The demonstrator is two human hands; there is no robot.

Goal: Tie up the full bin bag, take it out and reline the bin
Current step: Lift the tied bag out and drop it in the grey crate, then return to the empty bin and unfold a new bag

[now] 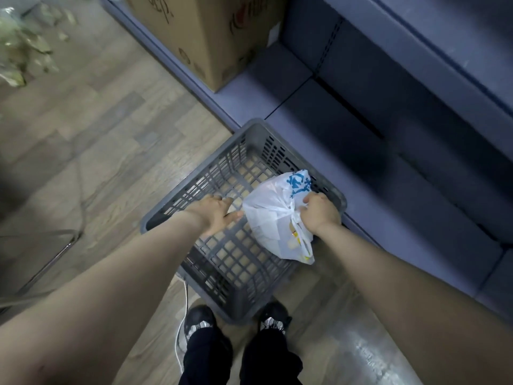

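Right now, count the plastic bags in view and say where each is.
1. A white plastic bag with blue print hangs over the grey slatted bin, its neck gripped by the right hand. No second bag shows; the left hand hides part of the bin.

likely home, sofa (388, 112), wood floor (91, 129)
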